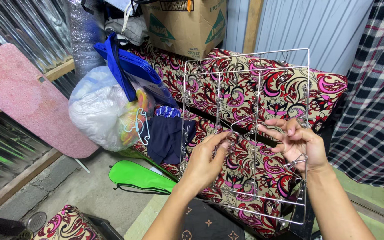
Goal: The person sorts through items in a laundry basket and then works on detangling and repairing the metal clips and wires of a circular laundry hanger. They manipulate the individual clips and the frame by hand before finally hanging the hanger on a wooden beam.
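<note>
Here, I hold a wire clip-hanger rack (245, 133) upright before me, its frame standing in front of the patterned cushions (263, 89). My left hand (205, 162) reaches into the rack's middle, fingers pinched on a thin central wire. My right hand (296, 142) sits at the same height toward the rack's right edge, fingers curled loosely round another wire, a clip dangling below it. Left of the rack lie a white plastic bag (101, 111) and a green pouch (138, 175).

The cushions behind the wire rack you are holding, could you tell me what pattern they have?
The cushions have a red, pink, black and cream paisley print, seen in the head view.
</note>
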